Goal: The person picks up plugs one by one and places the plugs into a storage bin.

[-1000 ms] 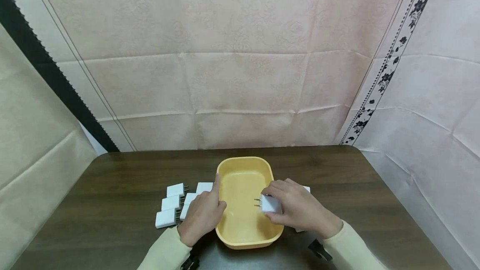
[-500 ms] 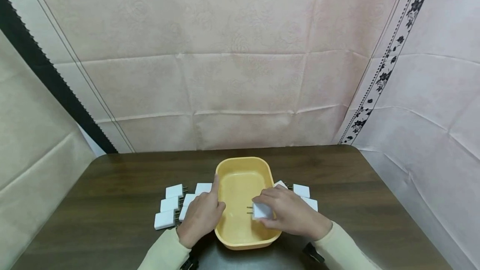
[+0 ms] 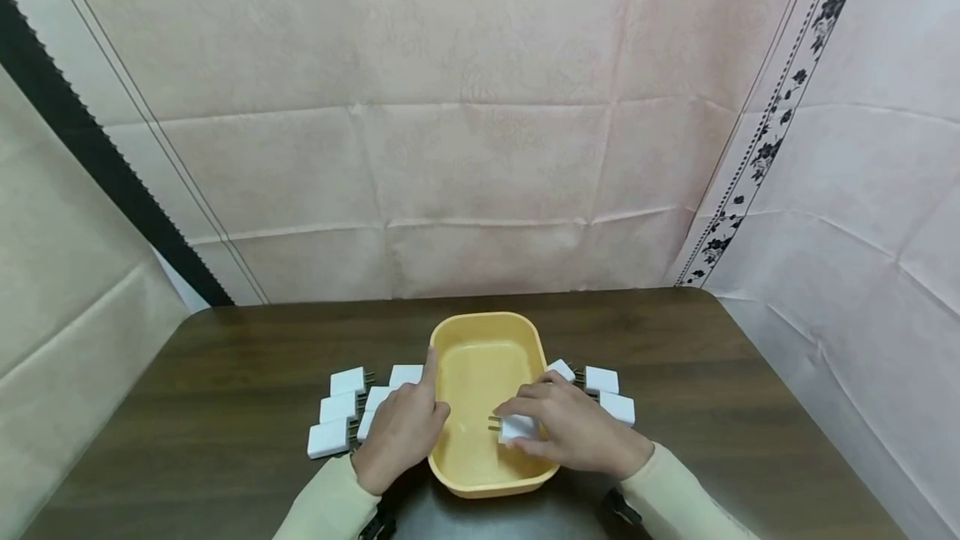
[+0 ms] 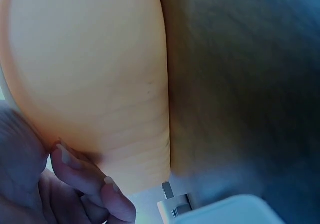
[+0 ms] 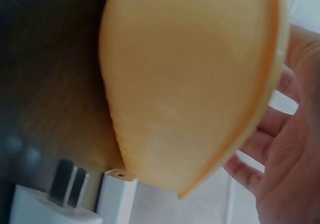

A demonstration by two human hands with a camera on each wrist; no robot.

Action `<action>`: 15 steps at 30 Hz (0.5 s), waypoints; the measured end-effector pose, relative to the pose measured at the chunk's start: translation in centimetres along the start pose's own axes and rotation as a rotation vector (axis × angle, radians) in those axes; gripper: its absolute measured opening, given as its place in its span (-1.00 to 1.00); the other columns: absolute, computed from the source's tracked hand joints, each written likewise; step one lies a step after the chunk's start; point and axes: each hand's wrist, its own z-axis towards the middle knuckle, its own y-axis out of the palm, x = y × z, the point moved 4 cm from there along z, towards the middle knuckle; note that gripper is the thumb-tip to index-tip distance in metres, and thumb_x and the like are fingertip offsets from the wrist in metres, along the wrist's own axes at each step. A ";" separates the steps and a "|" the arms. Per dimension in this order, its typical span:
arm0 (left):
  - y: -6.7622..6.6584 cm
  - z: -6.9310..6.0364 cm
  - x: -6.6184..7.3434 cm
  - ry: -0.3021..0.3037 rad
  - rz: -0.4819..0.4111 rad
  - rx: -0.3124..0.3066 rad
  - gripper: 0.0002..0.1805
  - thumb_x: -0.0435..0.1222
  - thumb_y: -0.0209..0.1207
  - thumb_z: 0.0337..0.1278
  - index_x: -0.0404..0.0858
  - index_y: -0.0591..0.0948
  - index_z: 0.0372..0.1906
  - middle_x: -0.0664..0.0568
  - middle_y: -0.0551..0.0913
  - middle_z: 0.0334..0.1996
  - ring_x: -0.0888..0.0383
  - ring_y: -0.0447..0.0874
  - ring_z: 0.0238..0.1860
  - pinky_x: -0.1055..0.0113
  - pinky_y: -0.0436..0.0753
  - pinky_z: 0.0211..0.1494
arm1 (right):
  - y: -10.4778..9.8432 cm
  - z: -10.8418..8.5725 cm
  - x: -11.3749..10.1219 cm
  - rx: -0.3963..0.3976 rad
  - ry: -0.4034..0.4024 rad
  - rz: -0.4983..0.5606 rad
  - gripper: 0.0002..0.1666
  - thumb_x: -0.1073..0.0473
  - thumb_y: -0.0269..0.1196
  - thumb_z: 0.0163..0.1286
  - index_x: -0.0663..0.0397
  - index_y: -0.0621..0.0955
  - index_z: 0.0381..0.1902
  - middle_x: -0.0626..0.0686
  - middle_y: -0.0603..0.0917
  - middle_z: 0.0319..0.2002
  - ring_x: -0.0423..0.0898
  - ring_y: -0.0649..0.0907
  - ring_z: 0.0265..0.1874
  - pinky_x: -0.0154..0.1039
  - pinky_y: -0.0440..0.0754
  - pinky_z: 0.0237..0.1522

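In the head view, a yellow plastic basin (image 3: 487, 348) stands on the table in front of me. My left hand (image 3: 403, 433) holds its left rim, thumb over the inner side and index finger stretched along the edge. The left wrist view shows other fingers (image 4: 80, 174) curled against the outer wall of the basin (image 4: 100, 74). Over the basin's right half, my right hand (image 3: 573, 425) pinches a white plug-in charger (image 3: 517, 427) between thumb and fingers, its prongs pointing left. The right wrist view shows the right hand (image 5: 295, 144) beyond the rim; the charger it holds is hidden there.
Several white chargers (image 3: 328, 438) lie in rows left of the basin, some partly behind the left hand. More white chargers (image 3: 617, 408) lie to the right, near the right hand. The brown table (image 3: 225, 382) ends at a cloth backdrop (image 3: 480, 190).
My right hand has moved left and slightly toward me with the charger, farther over the basin. Chargers on the right have come into sight behind it. The left hand keeps its place on the rim.
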 end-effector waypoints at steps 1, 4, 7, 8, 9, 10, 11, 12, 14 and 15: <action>0.0 0.0 0.0 -0.002 0.002 -0.002 -0.13 -0.35 0.14 0.30 -0.30 0.01 0.62 0.09 0.41 -0.74 0.21 0.32 -0.77 0.34 0.29 -0.67 | 0.1 0.1 0.0 0.000 -0.003 0.001 -0.69 -0.05 0.34 0.37 -0.15 0.72 0.03 -0.22 0.74 -0.17 -0.32 0.65 -0.17 -0.15 0.49 0.13; -0.1 0.1 0.0 -0.002 0.005 -0.004 -0.13 -0.35 0.14 0.30 -0.30 0.00 0.62 0.09 0.41 -0.74 0.21 0.32 -0.77 0.34 0.29 -0.68 | 0.3 0.1 0.2 0.002 -0.006 -0.002 -0.71 -0.06 0.33 0.38 -0.18 0.72 0.01 -0.24 0.73 -0.21 -0.34 0.64 -0.20 -0.15 0.47 0.14; -0.2 0.2 0.0 0.001 0.006 0.002 -0.13 -0.34 0.13 0.30 -0.30 0.00 0.62 0.09 0.41 -0.74 0.21 0.32 -0.76 0.34 0.29 -0.67 | 0.4 0.2 0.3 0.007 -0.015 -0.006 -0.73 -0.06 0.33 0.38 -0.20 0.73 0.00 -0.25 0.71 -0.25 -0.36 0.63 -0.25 -0.15 0.47 0.14; -0.2 0.2 0.0 0.001 0.005 0.002 -0.13 -0.35 0.13 0.30 -0.30 0.00 0.62 0.09 0.41 -0.75 0.21 0.32 -0.77 0.34 0.29 -0.68 | 0.4 0.1 0.3 0.005 -0.017 -0.004 -0.73 -0.06 0.33 0.38 -0.21 0.74 0.00 -0.25 0.71 -0.26 -0.36 0.62 -0.26 -0.15 0.46 0.14; -0.2 0.2 0.0 0.001 0.004 0.004 -0.13 -0.35 0.13 0.30 -0.30 0.00 0.62 0.09 0.41 -0.75 0.21 0.32 -0.77 0.34 0.29 -0.68 | 0.4 0.2 0.3 0.004 -0.021 -0.004 -0.73 -0.06 0.34 0.38 -0.22 0.74 -0.01 -0.26 0.71 -0.27 -0.36 0.62 -0.26 -0.15 0.46 0.14; -0.2 0.2 0.0 0.000 0.002 0.004 -0.13 -0.35 0.13 0.30 -0.30 0.00 0.62 0.08 0.41 -0.75 0.21 0.32 -0.77 0.34 0.29 -0.68 | 0.5 0.2 0.3 -0.001 -0.026 -0.004 -0.74 -0.05 0.34 0.38 -0.23 0.74 -0.01 -0.26 0.71 -0.27 -0.36 0.61 -0.27 -0.15 0.46 0.15; -0.2 0.2 0.0 -0.003 -0.002 0.001 -0.13 -0.35 0.12 0.30 -0.29 -0.01 0.62 0.08 0.41 -0.75 0.21 0.32 -0.77 0.33 0.29 -0.68 | 0.6 0.1 0.3 -0.009 -0.028 -0.001 -0.74 -0.05 0.34 0.38 -0.24 0.74 -0.01 -0.26 0.71 -0.27 -0.37 0.61 -0.27 -0.14 0.45 0.14; -0.1 0.1 0.0 -0.006 -0.005 -0.003 -0.13 -0.35 0.12 0.30 -0.29 -0.01 0.62 0.08 0.41 -0.75 0.21 0.33 -0.78 0.34 0.29 -0.68 | 0.6 0.1 0.3 -0.017 -0.033 0.000 -0.74 -0.05 0.34 0.37 -0.24 0.75 -0.01 -0.26 0.72 -0.26 -0.37 0.61 -0.27 -0.14 0.45 0.15; -0.1 0.1 0.0 -0.011 -0.006 -0.009 -0.13 -0.35 0.12 0.31 -0.29 -0.02 0.63 0.08 0.41 -0.74 0.20 0.33 -0.78 0.33 0.29 -0.68 | 0.8 0.1 0.3 -0.035 -0.035 -0.001 -0.74 -0.06 0.35 0.37 -0.24 0.75 -0.01 -0.26 0.73 -0.25 -0.36 0.62 -0.25 -0.12 0.45 0.16; 0.0 0.1 0.0 -0.012 -0.006 -0.010 -0.13 -0.35 0.12 0.31 -0.29 -0.02 0.63 0.08 0.41 -0.74 0.20 0.33 -0.77 0.34 0.30 -0.68 | 0.9 0.1 0.2 -0.044 -0.036 -0.003 -0.73 -0.06 0.35 0.37 -0.24 0.75 -0.01 -0.27 0.74 -0.24 -0.36 0.62 -0.24 -0.11 0.45 0.16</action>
